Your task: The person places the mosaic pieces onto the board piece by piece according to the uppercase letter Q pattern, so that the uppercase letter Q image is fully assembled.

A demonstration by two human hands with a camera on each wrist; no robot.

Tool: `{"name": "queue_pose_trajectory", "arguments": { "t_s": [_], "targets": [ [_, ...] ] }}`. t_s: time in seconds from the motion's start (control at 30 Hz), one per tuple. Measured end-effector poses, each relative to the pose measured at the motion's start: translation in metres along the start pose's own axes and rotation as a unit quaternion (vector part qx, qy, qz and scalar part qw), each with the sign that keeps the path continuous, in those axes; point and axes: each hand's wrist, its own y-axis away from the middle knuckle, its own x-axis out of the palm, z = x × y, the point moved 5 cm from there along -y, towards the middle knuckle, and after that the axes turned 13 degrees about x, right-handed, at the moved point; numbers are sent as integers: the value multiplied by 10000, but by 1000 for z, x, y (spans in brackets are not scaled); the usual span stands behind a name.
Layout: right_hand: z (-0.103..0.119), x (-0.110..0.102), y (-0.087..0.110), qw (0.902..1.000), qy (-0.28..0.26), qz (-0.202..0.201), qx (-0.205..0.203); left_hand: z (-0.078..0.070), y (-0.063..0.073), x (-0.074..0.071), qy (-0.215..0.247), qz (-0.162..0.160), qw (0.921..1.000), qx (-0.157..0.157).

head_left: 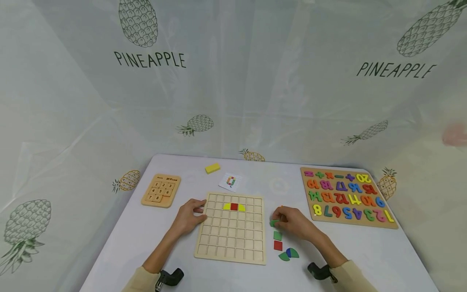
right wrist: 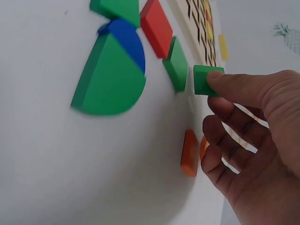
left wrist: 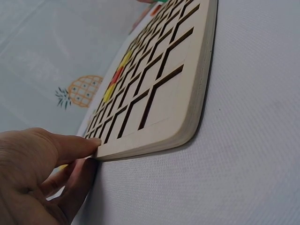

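My left hand (head_left: 187, 217) holds the left edge of a pale wooden grid board (head_left: 230, 239), the thumb on its rim in the left wrist view and the other fingers partly hidden below. In an upper row of the board, a red square tile (head_left: 234, 207) sits between two yellow tiles (head_left: 227, 206). To the right of the board, my right hand (head_left: 292, 222) pinches a small green square tile (right wrist: 201, 80) between thumb and fingers, raised over the table in the right wrist view. Nearest to it lies another green square (head_left: 277, 235), with a red square (head_left: 278, 245) below.
Green rounded pieces (head_left: 294, 253) and a blue one (head_left: 289, 252) lie nearer me. Orange pieces (right wrist: 189, 153) lie under my right hand. A pattern card (head_left: 230, 182) and yellow block (head_left: 213, 168) lie behind the board, a number puzzle (head_left: 161, 190) left, a colourful number board (head_left: 346, 198) right.
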Motion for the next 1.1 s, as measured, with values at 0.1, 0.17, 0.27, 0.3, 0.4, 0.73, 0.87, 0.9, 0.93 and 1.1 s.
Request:
{"name": "queue_pose_trajectory", "arguments": {
  "t_s": [0.1,0.17,0.27,0.3,0.4,0.73,0.87,0.9,0.93,1.1],
  "targets": [
    [6,2,-2,9999,-101,56,-91,0,0,0,1,8,10000,-12],
    [10,4,-3,9998,-164,94,-95,0,0,1,14,12,10000,-26],
    [15,8,-5,9996,-183,130,-152,0,0,1,13,12,10000,-26],
    [18,9,-6,9996,-176,130,-169,0,0,1,16,14,10000,-32],
    [24,13,-9,9996,-181,115,-182,1,1,1,-7,4,10000,-49],
    [47,31,-24,9990,-335,110,-291,-1,1,0,-15,5,10000,-66],
    [55,38,-32,9987,-384,120,-326,-1,0,0,-22,-1,10000,-49],
    [57,39,-34,9986,-395,117,-337,-1,0,0,-31,-2,10000,-56],
    [59,40,-35,9986,-395,114,-333,-1,0,0,-38,-1,10000,-67],
    [68,44,-43,9988,-380,22,-305,-1,0,0,-77,10,9999,-72]
  ]
}}
